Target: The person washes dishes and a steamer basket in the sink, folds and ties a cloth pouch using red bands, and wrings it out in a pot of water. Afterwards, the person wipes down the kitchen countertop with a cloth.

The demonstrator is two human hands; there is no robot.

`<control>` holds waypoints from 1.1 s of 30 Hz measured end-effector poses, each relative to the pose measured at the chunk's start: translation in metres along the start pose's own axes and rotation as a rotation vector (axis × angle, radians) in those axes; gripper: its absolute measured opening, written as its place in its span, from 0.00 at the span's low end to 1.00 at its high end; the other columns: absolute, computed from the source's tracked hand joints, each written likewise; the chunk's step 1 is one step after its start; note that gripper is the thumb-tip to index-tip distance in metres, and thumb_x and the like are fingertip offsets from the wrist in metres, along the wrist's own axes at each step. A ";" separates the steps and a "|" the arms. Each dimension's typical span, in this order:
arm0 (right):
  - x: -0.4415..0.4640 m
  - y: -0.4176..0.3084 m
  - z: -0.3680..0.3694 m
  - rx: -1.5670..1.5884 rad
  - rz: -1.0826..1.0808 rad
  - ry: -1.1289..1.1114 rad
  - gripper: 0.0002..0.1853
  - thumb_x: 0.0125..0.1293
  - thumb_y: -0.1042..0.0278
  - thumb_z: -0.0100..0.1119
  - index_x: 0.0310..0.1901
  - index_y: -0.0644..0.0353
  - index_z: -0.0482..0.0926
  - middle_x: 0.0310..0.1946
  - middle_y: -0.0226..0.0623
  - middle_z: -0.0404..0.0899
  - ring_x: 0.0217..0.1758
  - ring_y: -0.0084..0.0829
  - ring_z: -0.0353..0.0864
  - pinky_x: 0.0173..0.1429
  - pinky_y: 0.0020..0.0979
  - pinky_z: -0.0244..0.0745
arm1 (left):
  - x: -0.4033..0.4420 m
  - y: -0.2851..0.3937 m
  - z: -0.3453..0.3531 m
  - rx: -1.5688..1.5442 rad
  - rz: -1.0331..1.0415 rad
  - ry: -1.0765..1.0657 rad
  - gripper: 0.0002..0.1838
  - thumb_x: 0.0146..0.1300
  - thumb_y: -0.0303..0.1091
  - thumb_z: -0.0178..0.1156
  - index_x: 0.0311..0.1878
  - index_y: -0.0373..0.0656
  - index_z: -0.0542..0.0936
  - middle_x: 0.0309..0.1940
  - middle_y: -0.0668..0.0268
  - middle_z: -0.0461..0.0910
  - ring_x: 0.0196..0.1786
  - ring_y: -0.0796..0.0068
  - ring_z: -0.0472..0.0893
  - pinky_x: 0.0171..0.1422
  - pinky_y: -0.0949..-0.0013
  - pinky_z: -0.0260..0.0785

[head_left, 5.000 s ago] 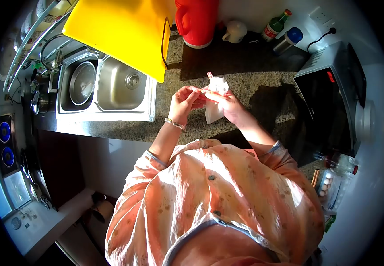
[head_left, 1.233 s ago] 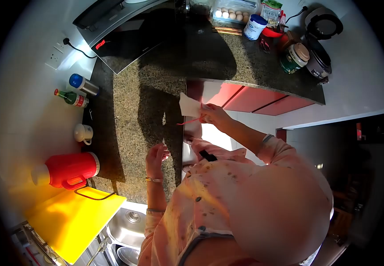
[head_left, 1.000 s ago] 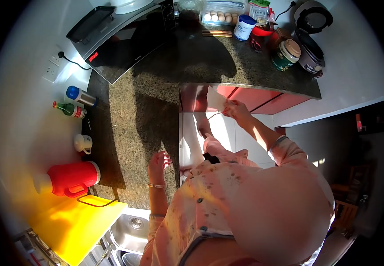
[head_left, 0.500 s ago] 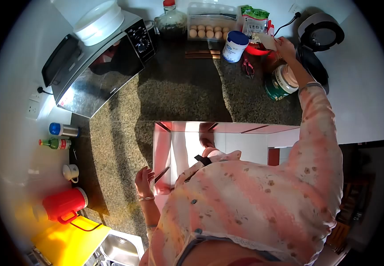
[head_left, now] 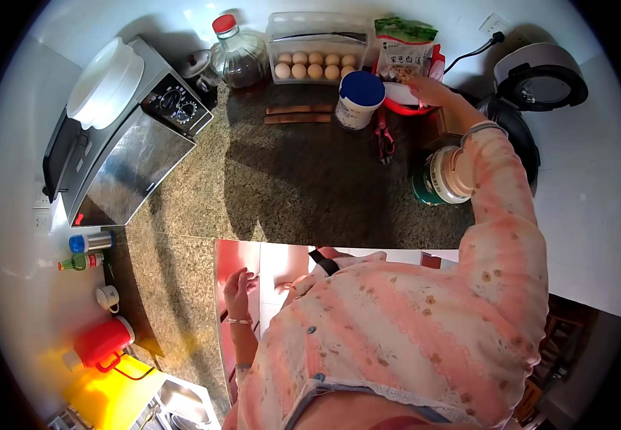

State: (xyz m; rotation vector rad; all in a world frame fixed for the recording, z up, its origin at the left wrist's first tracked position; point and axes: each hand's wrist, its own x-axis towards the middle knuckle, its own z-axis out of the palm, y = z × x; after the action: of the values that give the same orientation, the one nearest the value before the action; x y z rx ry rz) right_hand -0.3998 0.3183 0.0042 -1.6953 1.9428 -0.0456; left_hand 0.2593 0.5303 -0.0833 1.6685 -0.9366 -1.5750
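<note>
Though the white packet (head_left: 399, 94) is at the red bowl (head_left: 405, 112), it isn't let go yet.
One o'clock from the loosely curled, seemingly unladen left hand (head_left: 237, 292), the right hand's (head_left: 432, 93) fingers grasp it.

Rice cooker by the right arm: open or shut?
Open: the rice cooker's lid stands raised, its underside showing.

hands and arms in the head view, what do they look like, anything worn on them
Both are bare, ungloved human hands. The left hand has a thin, pale bracelet at the wrist; none shows at the right hand. The right sleeve is pink and whitish with small brownish flowers, ending in a grey cuff.
</note>
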 end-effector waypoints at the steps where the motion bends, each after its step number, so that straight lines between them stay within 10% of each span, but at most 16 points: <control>1: 0.016 0.021 0.007 -0.430 -0.346 0.115 0.11 0.56 0.66 0.61 0.38 0.63 0.79 0.43 0.46 0.77 0.46 0.43 0.78 0.50 0.41 0.73 | 0.002 0.000 0.005 0.012 -0.007 0.013 0.14 0.70 0.36 0.54 0.51 0.37 0.76 0.39 0.61 0.82 0.36 0.76 0.82 0.42 0.73 0.75; 6: 0.022 0.022 0.016 -0.670 -0.298 0.301 0.10 0.55 0.65 0.57 0.34 0.58 0.84 0.38 0.43 0.80 0.45 0.44 0.80 0.49 0.42 0.75 | 0.012 0.008 0.034 -0.011 0.006 0.040 0.13 0.70 0.36 0.53 0.51 0.37 0.76 0.38 0.61 0.81 0.35 0.76 0.81 0.41 0.74 0.75; 16: 0.047 0.006 0.008 -0.530 -0.067 -0.207 0.16 0.46 0.60 0.64 0.35 0.63 0.83 0.36 0.48 0.83 0.41 0.47 0.83 0.44 0.45 0.78 | 0.026 0.023 0.069 -0.009 0.005 0.030 0.14 0.70 0.36 0.53 0.52 0.36 0.75 0.38 0.61 0.81 0.36 0.75 0.81 0.40 0.74 0.75; 33: 0.019 0.026 -0.034 -0.476 -0.155 0.286 0.14 0.52 0.57 0.64 0.32 0.59 0.79 0.31 0.44 0.81 0.38 0.45 0.81 0.43 0.45 0.73 | 0.054 0.030 0.068 0.161 0.029 -0.032 0.14 0.70 0.34 0.53 0.51 0.35 0.76 0.38 0.61 0.82 0.37 0.75 0.82 0.42 0.74 0.75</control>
State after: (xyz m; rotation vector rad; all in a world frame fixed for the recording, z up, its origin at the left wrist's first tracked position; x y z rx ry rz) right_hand -0.4384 0.2950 0.0162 -2.2519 2.1440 0.1349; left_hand 0.1911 0.4699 -0.0909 1.7351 -1.1255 -1.5459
